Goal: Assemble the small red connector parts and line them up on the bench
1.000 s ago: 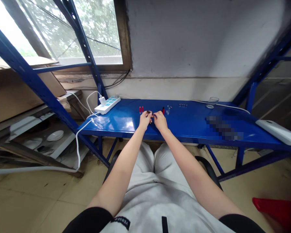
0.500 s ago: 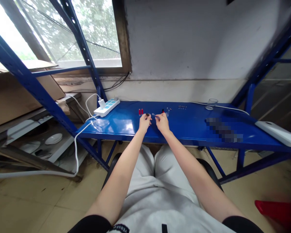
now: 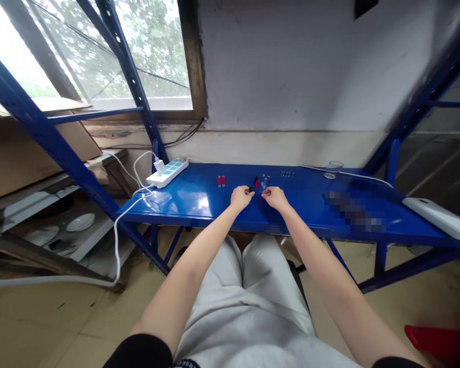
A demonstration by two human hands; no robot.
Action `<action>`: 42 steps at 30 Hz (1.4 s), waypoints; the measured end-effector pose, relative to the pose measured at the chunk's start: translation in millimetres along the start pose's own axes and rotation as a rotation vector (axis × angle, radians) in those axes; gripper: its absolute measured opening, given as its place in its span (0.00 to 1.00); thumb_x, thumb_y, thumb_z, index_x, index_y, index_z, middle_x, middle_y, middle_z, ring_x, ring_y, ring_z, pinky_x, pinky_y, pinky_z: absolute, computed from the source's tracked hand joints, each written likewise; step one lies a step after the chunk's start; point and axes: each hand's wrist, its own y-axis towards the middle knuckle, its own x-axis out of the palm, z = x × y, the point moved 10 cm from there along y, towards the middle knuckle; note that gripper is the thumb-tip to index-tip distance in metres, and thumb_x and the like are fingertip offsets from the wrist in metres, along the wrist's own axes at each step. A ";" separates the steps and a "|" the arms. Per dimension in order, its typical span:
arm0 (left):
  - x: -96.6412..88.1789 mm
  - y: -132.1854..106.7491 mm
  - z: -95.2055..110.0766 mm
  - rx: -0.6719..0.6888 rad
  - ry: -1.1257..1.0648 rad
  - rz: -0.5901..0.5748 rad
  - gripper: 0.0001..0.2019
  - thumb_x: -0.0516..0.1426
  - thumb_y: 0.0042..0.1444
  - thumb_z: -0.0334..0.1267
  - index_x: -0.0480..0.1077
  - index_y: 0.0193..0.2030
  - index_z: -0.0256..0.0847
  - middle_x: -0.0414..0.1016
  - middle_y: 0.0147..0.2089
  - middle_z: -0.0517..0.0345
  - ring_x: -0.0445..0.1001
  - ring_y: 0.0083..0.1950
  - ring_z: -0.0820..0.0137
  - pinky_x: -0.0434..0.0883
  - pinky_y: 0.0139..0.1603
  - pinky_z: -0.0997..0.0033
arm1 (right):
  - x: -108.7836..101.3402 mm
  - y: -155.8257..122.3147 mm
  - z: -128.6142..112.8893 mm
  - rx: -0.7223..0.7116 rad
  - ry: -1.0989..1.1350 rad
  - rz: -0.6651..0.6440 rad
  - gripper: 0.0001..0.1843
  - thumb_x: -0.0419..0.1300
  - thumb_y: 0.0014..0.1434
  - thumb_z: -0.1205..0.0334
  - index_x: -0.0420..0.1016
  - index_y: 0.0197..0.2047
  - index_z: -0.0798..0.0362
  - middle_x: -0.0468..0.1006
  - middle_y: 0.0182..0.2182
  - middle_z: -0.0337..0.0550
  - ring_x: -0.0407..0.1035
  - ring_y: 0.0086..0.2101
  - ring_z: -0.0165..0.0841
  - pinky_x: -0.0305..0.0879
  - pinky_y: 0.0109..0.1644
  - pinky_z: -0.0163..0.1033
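Observation:
My left hand [image 3: 242,198] is closed in a pinch on a small black piece [image 3: 250,189], just above the blue tabletop [image 3: 299,204]. My right hand [image 3: 275,198] has its fingers pressed together beside a few small clear tubes [image 3: 264,180]; whether it grips one of them is too small to make out. Between and beyond the two hands a red and black tube [image 3: 256,182] is on the table. Two little red tubes with pale ends [image 3: 221,181] stand side by side to the left.
Several tiny pins [image 3: 287,174] lie in a row farther back. A clear glass [image 3: 333,169] stands at the back right, near a blurred dark object [image 3: 352,210] and a white flat case [image 3: 439,219]. A white power strip [image 3: 167,173] with cables occupies the left end.
My hands have drawn apart. The right one moved right, from the left hand's black piece to the clear tubes. The clear tube it held no longer shows plainly in its fingers.

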 end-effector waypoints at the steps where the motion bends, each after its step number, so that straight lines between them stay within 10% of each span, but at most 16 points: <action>1: 3.5 2.4 -0.1 -0.011 -0.003 0.004 0.09 0.64 0.38 0.32 0.67 0.17 0.39 0.66 0.20 0.58 0.62 0.24 0.72 0.58 0.27 0.74 | -1.5 1.2 2.7 0.016 -0.011 0.011 0.04 0.60 0.49 0.66 0.76 0.29 0.55 0.78 0.29 0.49 0.72 0.33 0.38 0.65 0.37 0.39; 12: 28.0 16.5 -0.1 -0.067 0.140 0.017 0.16 0.66 0.36 0.32 0.61 0.11 0.40 0.61 0.16 0.57 0.70 0.33 0.62 0.61 0.33 0.70 | -10.1 1.8 8.5 0.035 -0.109 0.114 0.10 0.60 0.51 0.56 0.77 0.27 0.52 0.77 0.27 0.49 0.72 0.31 0.39 0.63 0.34 0.39; 27: 46.5 16.4 -0.2 -0.132 0.519 -0.088 0.07 0.58 0.51 0.42 0.74 0.34 0.42 0.77 0.38 0.52 0.73 0.44 0.66 0.64 0.43 0.70 | -7.2 -2.4 7.9 0.082 -0.191 0.060 0.14 0.57 0.54 0.54 0.79 0.37 0.50 0.79 0.35 0.48 0.72 0.37 0.39 0.63 0.35 0.35; 42: 30.4 15.7 11.0 -0.025 0.504 -0.075 0.12 0.59 0.50 0.41 0.72 0.40 0.37 0.74 0.42 0.48 0.71 0.44 0.65 0.66 0.45 0.69 | -7.7 -2.3 9.6 0.083 -0.164 0.075 0.13 0.56 0.53 0.53 0.79 0.36 0.49 0.79 0.33 0.47 0.72 0.35 0.39 0.62 0.32 0.36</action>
